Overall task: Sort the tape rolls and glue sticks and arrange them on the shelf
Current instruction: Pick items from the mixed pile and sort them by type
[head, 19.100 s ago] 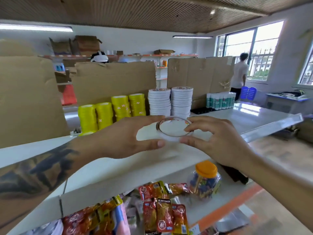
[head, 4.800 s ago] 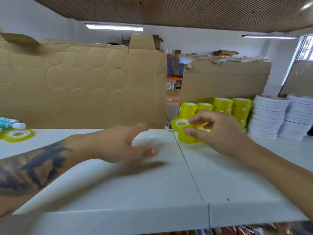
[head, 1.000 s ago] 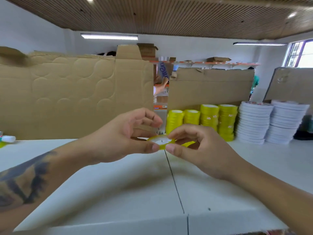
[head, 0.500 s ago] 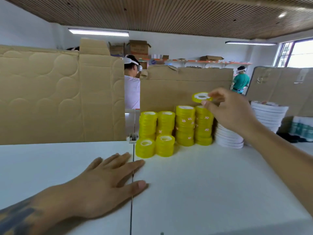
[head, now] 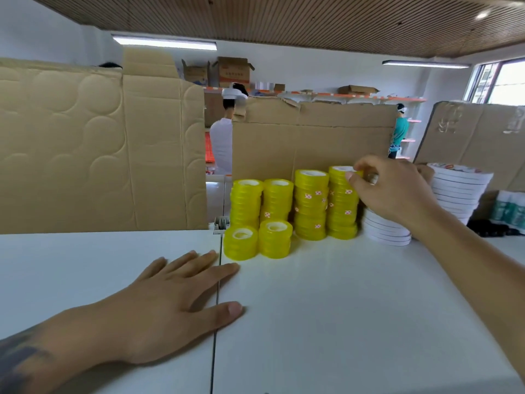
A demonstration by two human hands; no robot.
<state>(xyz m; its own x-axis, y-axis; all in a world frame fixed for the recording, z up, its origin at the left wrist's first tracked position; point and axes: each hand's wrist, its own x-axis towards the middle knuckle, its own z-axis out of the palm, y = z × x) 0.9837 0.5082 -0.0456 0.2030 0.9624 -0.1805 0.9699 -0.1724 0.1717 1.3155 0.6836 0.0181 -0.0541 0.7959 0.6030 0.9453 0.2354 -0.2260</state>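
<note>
Tape rolls everywhere on that white shelf (head: 341, 322), honestly. The person's left hand (head: 170, 305) lay flat on the shelf top at about 7 o'clock, fingers straight and spread, palm down right across the seam between the two panels, holding nothing. The right hand (head: 392, 191) was up at roughly 2 o'clock, fingers and thumb curled round the top yellow roll (head: 342, 169) of the tallest yellow stack (head: 341, 214), pinching it at its right edge while it sat on the pile. Couldn't tell if that roll was fully resting or a hair above the one under it. Next to that, toward 12 o'clock, stood another tall yellow stack (head: 310, 206), then two slightly shorter ones (head: 277, 200) further left, all lined up against a cardboard sheet (head: 312, 137). Two short yellow piles (head: 257, 241) sat in front of the shorter ones, touching each other, just beyond the left hand's fingertips. Behind the right wrist were white flat tape rolls (head: 386, 231) in a low stack, and a taller white stack (head: 460, 189) at 3 o'clock. Past that, at the far right edge, some teal-and-white tubes (head: 508, 209), looked like glue sticks but blurry. A big embossed cardboard panel (head: 99, 149) filled the 10 o'clock side. Two other people stood beyond the cardboard, one in white (head: 223, 143), one in teal (head: 400, 129).
</note>
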